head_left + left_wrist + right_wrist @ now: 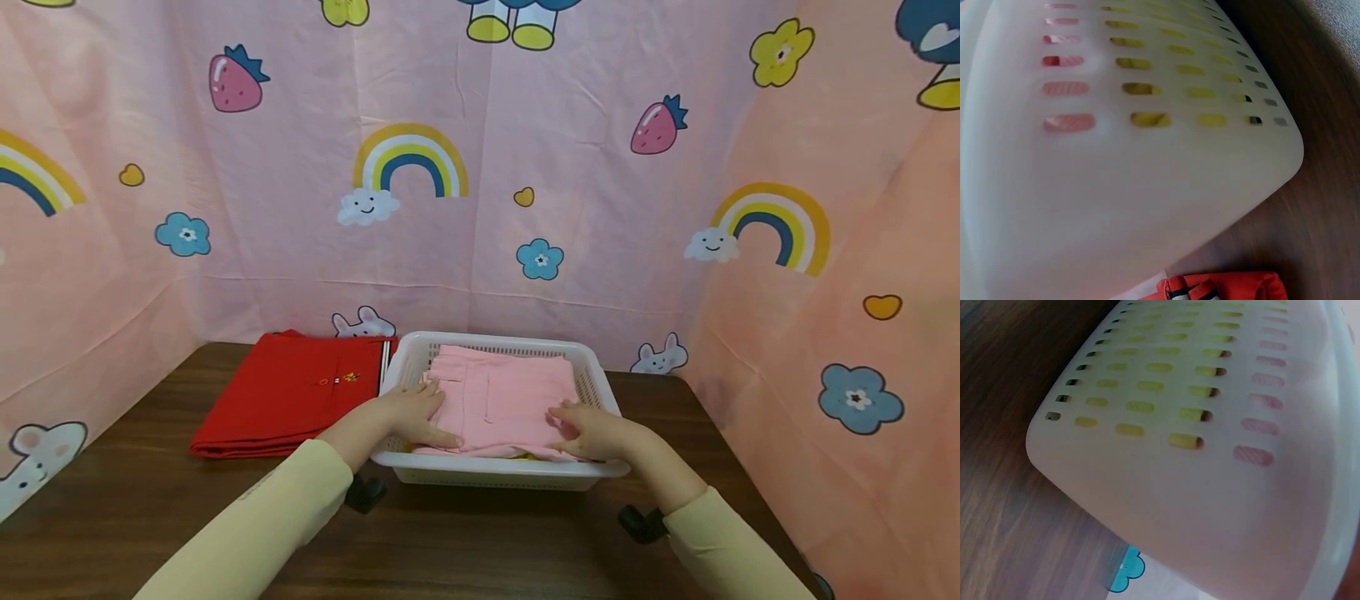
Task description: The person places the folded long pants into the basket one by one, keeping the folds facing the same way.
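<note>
Hands, left hand [408, 412] and right hand [592, 429], lie with flat relaxed fingers on the pink garment [510, 400] inside the white basket [592, 367]

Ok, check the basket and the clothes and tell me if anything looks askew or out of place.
Nothing stands out. The pink garment lies folded flat in the white basket, with the left hand and right hand resting on its near edge. A yellow layer shows beneath it through the slots. The red garment lies folded beside the basket.

Pink cartoon-print cloth walls [585, 208], dark wooden table [487, 542]
</note>
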Available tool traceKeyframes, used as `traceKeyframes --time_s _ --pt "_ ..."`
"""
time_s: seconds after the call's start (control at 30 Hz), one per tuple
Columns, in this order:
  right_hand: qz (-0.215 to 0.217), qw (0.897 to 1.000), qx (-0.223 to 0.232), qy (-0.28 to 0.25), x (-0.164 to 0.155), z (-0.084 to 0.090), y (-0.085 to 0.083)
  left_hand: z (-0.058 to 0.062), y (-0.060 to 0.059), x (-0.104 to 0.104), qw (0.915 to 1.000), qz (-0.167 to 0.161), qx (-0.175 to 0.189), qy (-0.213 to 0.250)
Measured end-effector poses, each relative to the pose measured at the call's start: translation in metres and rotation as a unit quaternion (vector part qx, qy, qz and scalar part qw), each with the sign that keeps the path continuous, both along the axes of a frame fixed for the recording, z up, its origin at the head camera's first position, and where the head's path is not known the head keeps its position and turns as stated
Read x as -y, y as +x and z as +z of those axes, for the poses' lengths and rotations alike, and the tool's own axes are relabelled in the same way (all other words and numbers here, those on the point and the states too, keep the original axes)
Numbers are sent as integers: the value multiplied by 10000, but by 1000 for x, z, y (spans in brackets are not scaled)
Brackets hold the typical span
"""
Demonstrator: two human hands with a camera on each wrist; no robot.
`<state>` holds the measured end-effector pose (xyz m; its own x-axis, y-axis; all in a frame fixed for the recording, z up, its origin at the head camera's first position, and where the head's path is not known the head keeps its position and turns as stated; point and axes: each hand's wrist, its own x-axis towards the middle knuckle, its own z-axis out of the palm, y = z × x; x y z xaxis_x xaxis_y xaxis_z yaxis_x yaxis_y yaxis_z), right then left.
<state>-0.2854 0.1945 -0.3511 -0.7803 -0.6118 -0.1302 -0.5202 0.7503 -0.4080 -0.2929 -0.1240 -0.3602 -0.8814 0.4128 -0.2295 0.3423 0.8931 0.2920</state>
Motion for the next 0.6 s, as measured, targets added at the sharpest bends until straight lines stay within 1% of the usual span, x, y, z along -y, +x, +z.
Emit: traceKeyframes --time_s 0.13,0.27,0.37,0.43,0.6 --pt "-157 9994 -52 289 2 -2 -1 -2 0 -4 9998 35 -115 -168" --pt "-88 9977 -344 574 5 -6 0 -4 1 -8 9983 86 -343 -467" --pt "-39 9962 -496 715 8 -7 0 -5 2 -12 9976 169 -387 -556" --pt "-26 9959 -509 749 9 -6 0 -7 -1 -12 9974 216 -367 -575" --pt "1 9947 -485 906 11 -6 0 -23 -16 -9 9961 251 -336 -782"
